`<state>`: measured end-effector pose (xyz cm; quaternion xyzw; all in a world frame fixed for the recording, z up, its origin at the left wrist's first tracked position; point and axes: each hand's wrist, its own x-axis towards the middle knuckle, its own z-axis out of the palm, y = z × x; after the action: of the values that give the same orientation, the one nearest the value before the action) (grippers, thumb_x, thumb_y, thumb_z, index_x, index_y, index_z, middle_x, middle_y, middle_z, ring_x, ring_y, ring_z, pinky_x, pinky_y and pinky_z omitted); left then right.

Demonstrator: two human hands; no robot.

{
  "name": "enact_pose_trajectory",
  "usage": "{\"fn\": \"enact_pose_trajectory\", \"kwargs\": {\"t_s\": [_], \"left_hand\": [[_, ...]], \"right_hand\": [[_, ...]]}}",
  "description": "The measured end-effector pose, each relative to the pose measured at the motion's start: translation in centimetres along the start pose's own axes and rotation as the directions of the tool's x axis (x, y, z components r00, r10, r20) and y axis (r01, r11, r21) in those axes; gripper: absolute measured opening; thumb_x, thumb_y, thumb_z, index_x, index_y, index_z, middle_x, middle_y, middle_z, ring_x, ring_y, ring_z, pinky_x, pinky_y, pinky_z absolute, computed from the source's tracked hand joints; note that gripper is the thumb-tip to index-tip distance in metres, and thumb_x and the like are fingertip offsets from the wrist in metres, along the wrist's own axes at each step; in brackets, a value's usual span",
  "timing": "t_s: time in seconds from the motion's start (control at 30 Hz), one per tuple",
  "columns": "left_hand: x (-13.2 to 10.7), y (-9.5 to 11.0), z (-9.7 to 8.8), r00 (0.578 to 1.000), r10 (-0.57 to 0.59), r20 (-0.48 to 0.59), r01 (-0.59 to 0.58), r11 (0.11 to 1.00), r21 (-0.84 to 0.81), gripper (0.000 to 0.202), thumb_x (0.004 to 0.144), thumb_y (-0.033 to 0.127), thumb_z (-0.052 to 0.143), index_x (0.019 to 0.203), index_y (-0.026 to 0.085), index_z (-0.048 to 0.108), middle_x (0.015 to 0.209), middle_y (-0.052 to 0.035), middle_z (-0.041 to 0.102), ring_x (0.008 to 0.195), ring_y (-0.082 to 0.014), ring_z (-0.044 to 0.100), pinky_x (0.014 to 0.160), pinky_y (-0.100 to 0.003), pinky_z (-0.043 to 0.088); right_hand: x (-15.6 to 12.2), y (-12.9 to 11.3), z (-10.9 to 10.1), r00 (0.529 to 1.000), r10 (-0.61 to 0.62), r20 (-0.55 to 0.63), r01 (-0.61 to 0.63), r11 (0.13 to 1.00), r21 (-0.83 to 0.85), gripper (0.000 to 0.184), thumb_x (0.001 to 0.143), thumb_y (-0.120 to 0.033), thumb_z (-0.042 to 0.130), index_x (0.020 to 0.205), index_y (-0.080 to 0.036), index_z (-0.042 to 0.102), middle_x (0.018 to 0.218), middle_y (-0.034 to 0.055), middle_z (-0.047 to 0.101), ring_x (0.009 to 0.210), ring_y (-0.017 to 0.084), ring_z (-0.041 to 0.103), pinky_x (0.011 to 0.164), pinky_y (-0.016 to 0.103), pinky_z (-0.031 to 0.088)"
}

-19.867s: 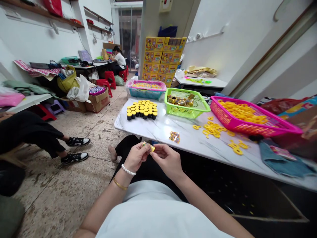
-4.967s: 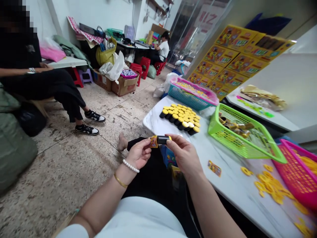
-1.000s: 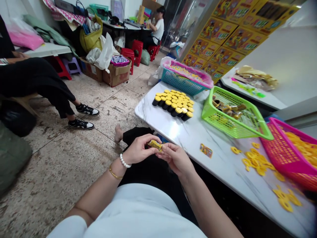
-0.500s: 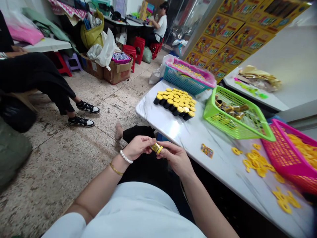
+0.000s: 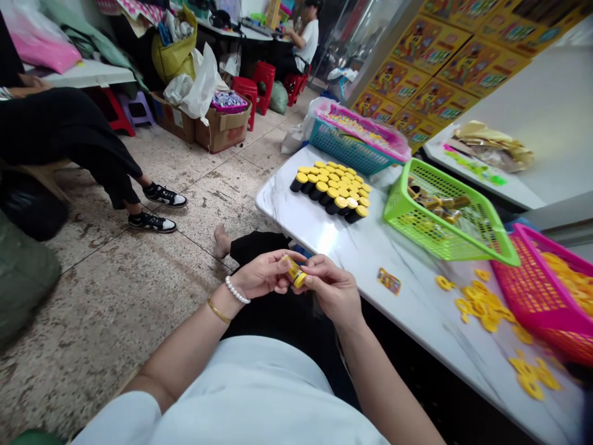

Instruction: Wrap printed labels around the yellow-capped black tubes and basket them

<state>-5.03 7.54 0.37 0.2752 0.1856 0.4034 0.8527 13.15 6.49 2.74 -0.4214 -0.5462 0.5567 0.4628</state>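
Above my lap, both hands hold a small yellow-capped tube (image 5: 295, 272) with a printed label, tilted with its cap toward my right side. My left hand (image 5: 265, 275), with a pearl bracelet at the wrist, pinches the upper end between thumb and fingers. The thumb and fingers of my right hand (image 5: 337, 289) close on the capped end. To the right, a small printed card (image 5: 388, 281) lies on the white marbled table (image 5: 340, 253). Beyond my hands, black tubs with yellow lids (image 5: 331, 190) stand grouped upright on the table.
A green basket (image 5: 445, 238) holds similar tubes. Beside it are loose yellow plastic rings (image 5: 482, 303) and a pink basket (image 5: 532, 296) of yellow parts. A teal basket (image 5: 343, 145) stands behind. At left sits a person with crossed legs (image 5: 78, 136); another sits far back.
The tube has turned slightly in my hands, showing more of its label. My right fingers have shifted on the capped end and look more bent. The view has moved a little.
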Motion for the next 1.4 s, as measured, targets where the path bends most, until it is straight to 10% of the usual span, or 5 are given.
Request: {"fn": "enact_pose_trajectory", "kwargs": {"t_s": [0.5,0.77,0.93,1.13,1.4], "left_hand": [[1.0,-1.2,0.6,0.951,0.100,-0.292,-0.062,0.989,0.136,0.052,0.060,0.053,0.086,0.072,0.010,0.060,0.059,0.0028,0.056,0.043,-0.0010,0.039,0.038,-0.016,0.025],[1.3,-1.9,0.2,0.958,0.159,-0.240,-0.123,0.980,0.157,0.051,0.062,0.054,0.085,0.065,0.013,0.055,0.054,0.0047,0.050,0.043,-0.0017,0.037,0.040,-0.017,0.022],[1.0,-1.4,0.1,0.961,0.046,-0.271,0.002,0.985,0.174,0.055,0.059,0.060,0.084,0.069,0.015,0.054,0.050,0.0078,0.044,0.036,0.0001,0.025,0.036,-0.019,0.010],[1.2,-1.9,0.7,0.947,0.051,-0.317,-0.005,0.989,0.145,0.053,0.059,0.058,0.084,0.069,0.013,0.057,0.054,0.0059,0.049,0.038,0.0006,0.025,0.038,-0.020,0.010],[1.5,-2.8,0.1,0.851,0.415,-0.322,-0.214,0.834,0.509,0.039,0.068,0.047,0.081,0.080,0.014,0.065,0.070,0.0018,0.059,0.064,-0.0085,0.051,0.061,-0.022,0.042]], "right_hand": [[-2.1,1.1,2.0,0.932,-0.261,-0.251,0.112,0.866,-0.487,0.026,0.074,-0.036,0.082,0.094,-0.024,0.071,0.094,0.0059,0.071,0.081,0.021,0.072,0.083,0.040,0.065],[-1.0,1.7,2.2,0.909,0.387,-0.155,-0.359,0.916,0.178,0.042,0.064,-0.053,0.085,0.079,-0.018,0.066,0.070,0.0028,0.072,0.062,0.019,0.073,0.065,0.033,0.066],[-2.0,1.5,1.6,0.983,0.060,-0.173,-0.089,0.982,-0.164,0.040,0.070,-0.037,0.084,0.104,-0.022,0.070,0.099,0.0036,0.073,0.077,0.018,0.074,0.075,0.034,0.065],[-2.6,2.1,1.9,0.950,-0.134,-0.283,0.019,0.927,-0.374,0.038,0.072,-0.038,0.084,0.103,-0.022,0.070,0.099,0.0074,0.075,0.086,0.022,0.074,0.084,0.039,0.064],[-0.2,2.6,1.4,0.892,0.374,-0.255,-0.336,0.924,0.181,0.041,0.060,-0.049,0.089,0.077,-0.016,0.070,0.079,0.0066,0.077,0.075,0.023,0.076,0.078,0.041,0.066]]}}
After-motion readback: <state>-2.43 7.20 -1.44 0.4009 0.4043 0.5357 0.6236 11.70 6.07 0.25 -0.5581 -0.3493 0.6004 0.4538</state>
